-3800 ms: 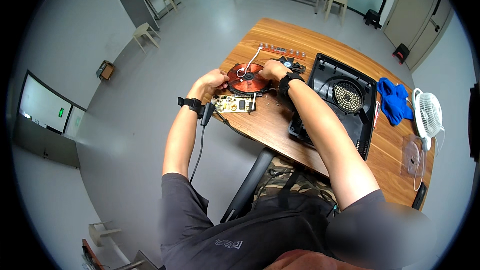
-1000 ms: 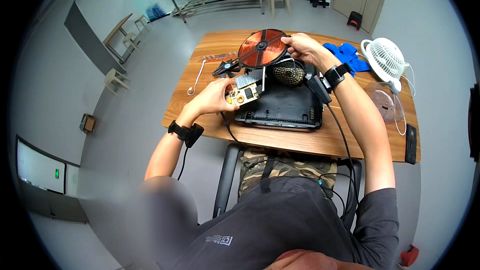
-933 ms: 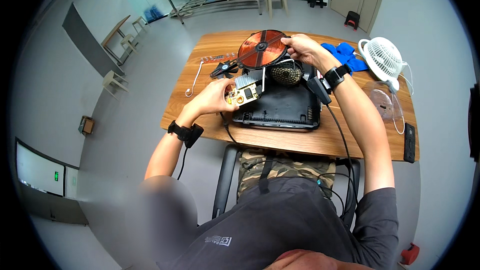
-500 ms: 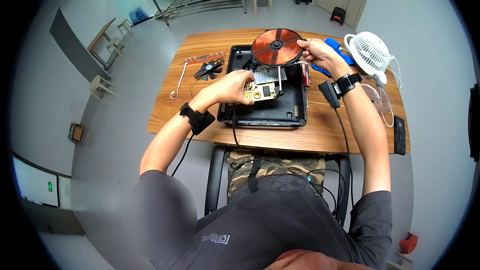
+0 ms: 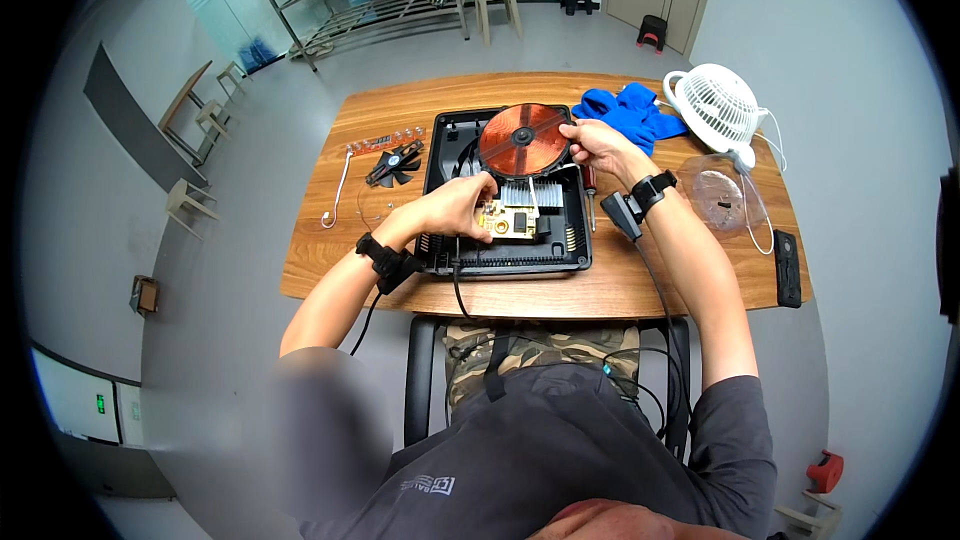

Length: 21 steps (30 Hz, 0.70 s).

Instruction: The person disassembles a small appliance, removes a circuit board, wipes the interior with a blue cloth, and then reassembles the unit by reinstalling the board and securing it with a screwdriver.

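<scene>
A round copper induction coil [image 5: 523, 143] is held tilted over the far part of a black open housing [image 5: 520, 262]. My right hand [image 5: 603, 148] pinches the coil's right rim between thumb and fingers. Below it, my left hand [image 5: 455, 208] grips the left edge of a yellowish circuit board [image 5: 516, 224] with a silver finned heat sink [image 5: 532, 196]. A white wire runs between the coil and the board. The board is over the housing's near part; whether it rests on the bottom I cannot tell. A red-handled screwdriver [image 5: 590, 183] lies along the housing's right side.
Left of the housing lie a black fan [image 5: 397, 166] and a red strip board [image 5: 386, 141] with a white cable. A blue cloth [image 5: 632, 115], white desk fan [image 5: 720, 105], clear plastic dish [image 5: 712, 198] and black strip-shaped part [image 5: 788, 270] are on the right. Cables hang from both wrists.
Both hands have lowered the coil and board toward me and farther down over the housing. The camera view has shifted, showing more of the blue cloth.
</scene>
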{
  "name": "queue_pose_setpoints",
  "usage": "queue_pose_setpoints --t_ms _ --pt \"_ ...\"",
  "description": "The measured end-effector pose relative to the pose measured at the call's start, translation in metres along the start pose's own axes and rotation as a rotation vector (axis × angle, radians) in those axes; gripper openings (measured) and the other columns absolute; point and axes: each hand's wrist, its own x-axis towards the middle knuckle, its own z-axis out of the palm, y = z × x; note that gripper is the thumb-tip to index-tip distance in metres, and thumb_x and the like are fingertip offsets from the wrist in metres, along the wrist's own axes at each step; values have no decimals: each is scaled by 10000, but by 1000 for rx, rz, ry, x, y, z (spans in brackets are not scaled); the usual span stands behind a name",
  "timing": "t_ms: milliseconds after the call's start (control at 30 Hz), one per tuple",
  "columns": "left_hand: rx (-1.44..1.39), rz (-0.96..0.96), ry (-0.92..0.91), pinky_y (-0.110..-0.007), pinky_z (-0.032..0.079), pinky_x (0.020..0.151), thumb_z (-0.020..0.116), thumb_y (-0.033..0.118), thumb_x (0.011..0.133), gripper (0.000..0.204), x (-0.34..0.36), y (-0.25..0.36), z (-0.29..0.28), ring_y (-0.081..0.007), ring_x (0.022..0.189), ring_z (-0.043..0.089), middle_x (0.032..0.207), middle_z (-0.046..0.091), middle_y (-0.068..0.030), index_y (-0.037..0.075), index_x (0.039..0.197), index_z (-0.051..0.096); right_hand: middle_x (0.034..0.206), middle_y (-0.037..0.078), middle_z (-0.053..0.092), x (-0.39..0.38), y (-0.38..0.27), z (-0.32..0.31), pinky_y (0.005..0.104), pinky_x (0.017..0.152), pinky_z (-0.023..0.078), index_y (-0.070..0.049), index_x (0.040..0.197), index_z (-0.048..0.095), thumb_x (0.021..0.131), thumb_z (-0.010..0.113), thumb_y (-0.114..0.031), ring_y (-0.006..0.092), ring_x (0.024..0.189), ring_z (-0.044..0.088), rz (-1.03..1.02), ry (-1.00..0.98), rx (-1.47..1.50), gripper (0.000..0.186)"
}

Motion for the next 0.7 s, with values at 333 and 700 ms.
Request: queue_pose_setpoints --t_ms 333,700 --pt "1 -35 -55 -401 517 917 934 257 648 732 8 4 10 -337 1041 623 1078 623 -208 -18 1157 486 807 -37 509 23 12 3 161 446 397 -99 989 518 1032 557 -132 45 590 449 93 17 -75 66" --pt "92 -43 35 -407 516 864 943 295 602 638 7 6 20 -339 986 625 1015 631 -166 10 1029 565 651 11 556 14 3 18 249 447 433 10 838 611 997 617 -216 100 515 503 -2 129 -616 277"
